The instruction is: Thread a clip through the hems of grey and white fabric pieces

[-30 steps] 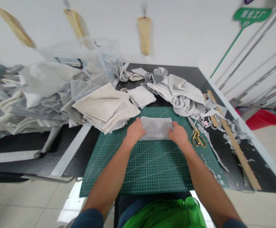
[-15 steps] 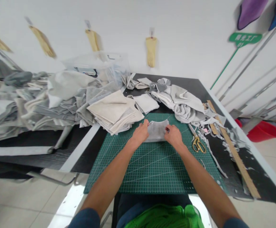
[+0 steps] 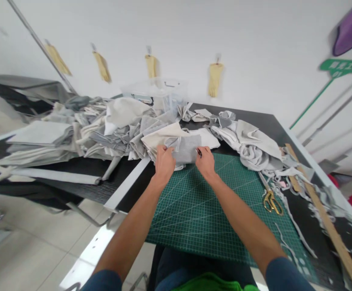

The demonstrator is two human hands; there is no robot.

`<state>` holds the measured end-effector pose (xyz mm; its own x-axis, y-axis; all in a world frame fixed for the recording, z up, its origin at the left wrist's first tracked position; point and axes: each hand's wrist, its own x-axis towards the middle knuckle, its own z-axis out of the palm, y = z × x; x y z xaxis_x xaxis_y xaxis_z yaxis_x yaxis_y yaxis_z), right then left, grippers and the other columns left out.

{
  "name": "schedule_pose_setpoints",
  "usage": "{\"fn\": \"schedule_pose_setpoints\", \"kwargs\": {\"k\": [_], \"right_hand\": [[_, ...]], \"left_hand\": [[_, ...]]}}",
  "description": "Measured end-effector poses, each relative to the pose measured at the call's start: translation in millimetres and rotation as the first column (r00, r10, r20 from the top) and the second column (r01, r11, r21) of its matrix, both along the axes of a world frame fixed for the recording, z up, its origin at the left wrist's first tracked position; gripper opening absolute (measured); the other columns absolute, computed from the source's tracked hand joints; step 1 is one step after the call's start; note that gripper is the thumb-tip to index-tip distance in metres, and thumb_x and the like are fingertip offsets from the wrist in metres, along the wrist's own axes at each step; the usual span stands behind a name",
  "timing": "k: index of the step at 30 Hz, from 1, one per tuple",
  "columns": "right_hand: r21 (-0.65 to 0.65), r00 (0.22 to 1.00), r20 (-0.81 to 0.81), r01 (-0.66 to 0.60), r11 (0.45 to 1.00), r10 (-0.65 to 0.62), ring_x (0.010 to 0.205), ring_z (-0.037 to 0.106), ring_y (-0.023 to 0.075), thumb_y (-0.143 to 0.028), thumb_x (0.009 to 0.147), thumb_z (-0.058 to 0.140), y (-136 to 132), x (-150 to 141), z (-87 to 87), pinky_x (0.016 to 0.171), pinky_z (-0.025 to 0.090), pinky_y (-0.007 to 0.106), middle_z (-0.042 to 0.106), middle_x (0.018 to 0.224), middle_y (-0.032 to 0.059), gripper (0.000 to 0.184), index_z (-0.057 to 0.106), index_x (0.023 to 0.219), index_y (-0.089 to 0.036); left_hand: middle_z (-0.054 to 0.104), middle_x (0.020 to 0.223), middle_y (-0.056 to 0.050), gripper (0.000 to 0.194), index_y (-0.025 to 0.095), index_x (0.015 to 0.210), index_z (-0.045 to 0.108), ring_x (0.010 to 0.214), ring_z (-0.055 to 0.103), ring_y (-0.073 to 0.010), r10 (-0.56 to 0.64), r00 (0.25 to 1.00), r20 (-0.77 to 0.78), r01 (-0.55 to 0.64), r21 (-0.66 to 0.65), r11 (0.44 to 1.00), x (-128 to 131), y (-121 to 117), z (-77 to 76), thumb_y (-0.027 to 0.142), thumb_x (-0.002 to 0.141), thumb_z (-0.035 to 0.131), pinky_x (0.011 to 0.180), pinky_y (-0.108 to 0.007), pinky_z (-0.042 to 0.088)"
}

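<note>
Soft grey cloth held between two hands, best taken by its side edges

A light-grey rectangular piece of soft cloth (image 3: 187, 149) spans the gap between the hands, at the far left part of the green gridded cutting mat (image 3: 221, 210) and in front of the loose pile of cream folded cloths (image 3: 158, 136). Whether it touches that pile cannot be told. The left hand (image 3: 164, 163) has its fingers closed in a pinch on the cloth's left side, where the material bunches and folds over. The right hand (image 3: 206, 162) is closed at the right side, thumb and fingers drawn together on the edge; a small dark item (image 3: 199, 152) shows at its fingertips, too small to name

The cloth should be very light, limp and hard to damage, with enough nap to resist slipping. It will likely sag or crease if held at one point, and any loose layers could slide apart. Opposite side edges look the best hold, pinched through every layer, with gentle, even tension to keep the middle flat
</note>
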<state>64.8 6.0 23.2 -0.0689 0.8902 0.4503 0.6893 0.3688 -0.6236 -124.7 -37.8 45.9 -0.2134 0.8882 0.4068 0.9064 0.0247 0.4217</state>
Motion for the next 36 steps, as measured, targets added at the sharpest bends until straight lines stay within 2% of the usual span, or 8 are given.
{"fn": "schedule_pose_setpoints", "kwargs": {"k": [4, 8, 12, 15, 19, 24, 30, 36], "right_hand": [[0.002, 0.995, -0.002, -0.100, 0.995, 0.100, 0.122, 0.055, 0.0229, -0.013, 0.094, 0.048, 20.5, -37.2, 1.0, 0.106, 0.045, 0.034, 0.059, 0.129, 0.0098, 0.041, 0.065, 0.130, -0.023], [-0.093, 0.991, 0.061, -0.116, 0.989, 0.121, 0.131, 0.049, 0.0279, -0.011, 0.089, 0.052, 28.7, -58.8, -13.0, 0.109, 0.044, 0.040, 0.049, 0.144, 0.0136, 0.050, 0.063, 0.136, -0.023], [-0.154, 0.983, 0.078, -0.151, 0.977, 0.164, 0.138, 0.043, 0.0326, -0.013, 0.087, 0.056, 34.9, -64.7, -28.1, 0.113, 0.040, 0.045, 0.043, 0.149, 0.0167, 0.055, 0.062, 0.140, -0.022], [-0.161, 0.981, 0.062, -0.173, 0.972, 0.185, 0.134, 0.047, 0.0296, -0.012, 0.086, 0.056, 41.9, -60.1, -31.0, 0.113, 0.040, 0.042, 0.047, 0.146, 0.0161, 0.056, 0.062, 0.141, -0.022], [-0.154, 0.985, 0.025, -0.164, 0.974, 0.170, 0.124, 0.055, 0.0236, -0.008, 0.084, 0.054, 47.4, -43.9, -28.5, 0.109, 0.044, 0.035, 0.057, 0.133, 0.0138, 0.056, 0.064, 0.139, -0.020], [-0.156, 0.995, -0.009, -0.097, 0.983, 0.097, 0.116, 0.060, 0.0247, -0.008, 0.080, 0.056, 42.6, -11.8, -30.4, 0.104, 0.046, 0.034, 0.068, 0.116, 0.0124, 0.050, 0.070, 0.127, -0.015], [-0.222, 0.999, -0.028, 0.031, 0.975, -0.038, 0.104, 0.065, 0.0251, -0.008, 0.075, 0.058, 33.3, 44.3, -42.9, 0.093, 0.048, 0.030, 0.075, 0.096, 0.0096, 0.036, 0.078, 0.103, -0.017], [-0.286, 0.980, -0.068, 0.161, 0.945, -0.187, 0.102, 0.069, 0.0241, -0.009, 0.076, 0.058, 28.6, 99.9, -59.2, 0.093, 0.051, 0.030, 0.076, 0.104, 0.0117, 0.038, 0.077, 0.108, -0.016]], "left_hand": [[0.047, 0.143, -0.025, 0.045, 0.007, 0.133, 0.059, 0.132, 0.049, -0.0378, 0.158, 0.982, -0.100, -0.146, 0.115, 0.983, -12.0, 3.4, -1.5, 0.017, 0.091, 0.050, 0.110, -0.050, 0.043], [0.029, 0.163, -0.028, 0.059, 0.004, 0.145, 0.050, 0.147, 0.032, -0.0481, 0.254, 0.950, -0.183, -0.236, 0.116, 0.965, -15.0, 7.4, -15.5, 0.036, 0.095, 0.051, 0.114, -0.064, 0.035], [0.024, 0.169, -0.024, 0.064, 0.003, 0.151, 0.045, 0.155, 0.018, -0.0468, 0.231, 0.941, -0.246, -0.220, 0.072, 0.973, -16.7, 15.0, -29.9, 0.032, 0.094, 0.050, 0.120, -0.069, 0.022], [0.025, 0.168, -0.024, 0.065, 0.001, 0.150, 0.045, 0.156, 0.015, -0.0463, 0.238, 0.941, -0.240, -0.227, 0.071, 0.971, -13.8, 18.7, -28.4, 0.027, 0.091, 0.052, 0.121, -0.070, 0.017], [0.027, 0.167, -0.024, 0.060, 0.005, 0.145, 0.052, 0.157, 0.014, -0.0440, 0.254, 0.948, -0.190, -0.231, 0.138, 0.963, -0.1, 13.4, -12.7, 0.021, 0.087, 0.054, 0.122, -0.067, 0.016], [0.035, 0.163, -0.022, 0.046, 0.009, 0.132, 0.062, 0.155, 0.021, -0.0422, 0.174, 0.965, -0.196, -0.136, 0.193, 0.972, 31.7, 4.2, 0.8, 0.017, 0.089, 0.051, 0.121, -0.063, 0.023], [0.055, 0.146, -0.019, 0.035, 0.011, 0.120, 0.068, 0.148, 0.034, -0.0372, -0.101, 0.954, -0.282, 0.132, 0.091, 0.987, 82.6, 23.7, -13.7, 0.016, 0.094, 0.045, 0.118, -0.054, 0.034], [0.063, 0.129, -0.023, 0.035, 0.006, 0.119, 0.067, 0.129, 0.054, -0.0279, -0.304, 0.920, -0.249, 0.262, -0.186, 0.947, 131.4, 79.5, -29.2, 0.012, 0.094, 0.044, 0.113, -0.041, 0.041]]}}
